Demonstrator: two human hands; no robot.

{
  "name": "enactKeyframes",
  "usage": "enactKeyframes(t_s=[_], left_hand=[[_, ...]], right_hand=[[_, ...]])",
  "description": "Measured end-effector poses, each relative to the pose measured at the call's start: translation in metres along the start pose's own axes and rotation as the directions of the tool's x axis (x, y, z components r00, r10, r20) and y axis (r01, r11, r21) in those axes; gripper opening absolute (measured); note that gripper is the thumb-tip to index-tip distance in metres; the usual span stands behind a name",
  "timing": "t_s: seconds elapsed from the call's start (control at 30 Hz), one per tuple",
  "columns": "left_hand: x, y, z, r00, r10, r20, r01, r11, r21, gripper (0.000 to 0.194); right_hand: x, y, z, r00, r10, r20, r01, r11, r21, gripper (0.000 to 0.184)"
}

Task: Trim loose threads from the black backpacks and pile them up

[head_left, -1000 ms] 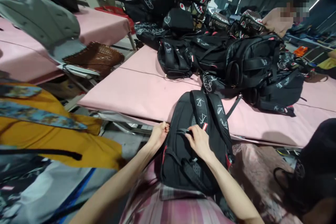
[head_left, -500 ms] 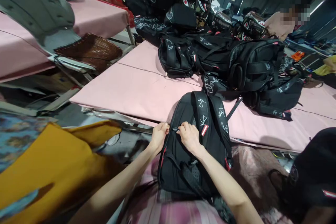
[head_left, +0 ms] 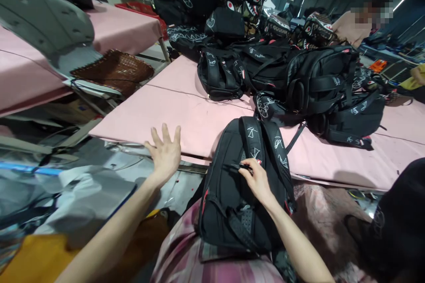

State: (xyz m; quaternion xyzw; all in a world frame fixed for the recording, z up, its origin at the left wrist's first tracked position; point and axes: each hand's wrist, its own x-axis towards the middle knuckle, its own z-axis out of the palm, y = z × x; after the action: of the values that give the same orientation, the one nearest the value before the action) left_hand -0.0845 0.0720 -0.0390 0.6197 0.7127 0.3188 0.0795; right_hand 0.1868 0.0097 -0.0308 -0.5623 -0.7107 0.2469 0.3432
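A black backpack (head_left: 219,194) leans upright against the table edge, on the lap, its shoulder straps with white scribbled print facing up. My right hand (head_left: 257,179) is over its back panel, fingers closed around small dark thread snips (head_left: 244,166) whose tip points left. Fine detail of the snips is blurred. My left hand (head_left: 165,154) is off the bag to the left, fingers spread and holding nothing, in front of the table's near edge.
The pink-covered table (head_left: 159,110) carries a heap of black backpacks (head_left: 318,79). Shark-print bags (head_left: 244,9) are piled behind. At left stand a grey chair (head_left: 49,17) and a brown woven seat pad (head_left: 113,70). A black bag (head_left: 395,225) is close on the right; a person (head_left: 352,26) is farther back.
My left hand has let go of the backpack's left edge and swung out left, opening its fingers. My right hand has shifted slightly right with the snips. The mustard cloth at left has dropped lower.
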Motion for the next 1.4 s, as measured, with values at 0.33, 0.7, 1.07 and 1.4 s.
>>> enactKeyframes(t_s=[0.33, 0.7, 1.07, 1.4], left_hand=[[0.031, 0.060, 0.109, 0.918, 0.258, 0.301, -0.174, 0.944, -0.278, 0.045], [0.016, 0.121, 0.080, 0.770, 0.074, 0.634, 0.498, 0.550, -0.670, 0.041], [-0.021, 0.126, 0.098, 0.779, 0.035, 0.626, 0.493, 0.582, -0.646, 0.041], [-0.019, 0.129, 0.091, 0.763, 0.059, 0.643, 0.500, 0.577, -0.646, 0.044]], right_hand=[[-0.015, 0.037, -0.042, 0.910, 0.374, -0.180, -0.294, 0.886, 0.358, 0.035], [-0.027, 0.095, -0.102, 0.807, 0.468, -0.360, -0.473, 0.877, 0.079, 0.040], [-0.024, 0.115, -0.087, 0.829, 0.417, -0.372, -0.414, 0.906, 0.091, 0.032], [-0.021, 0.122, -0.082, 0.869, 0.343, -0.355, -0.335, 0.938, 0.086, 0.029]])
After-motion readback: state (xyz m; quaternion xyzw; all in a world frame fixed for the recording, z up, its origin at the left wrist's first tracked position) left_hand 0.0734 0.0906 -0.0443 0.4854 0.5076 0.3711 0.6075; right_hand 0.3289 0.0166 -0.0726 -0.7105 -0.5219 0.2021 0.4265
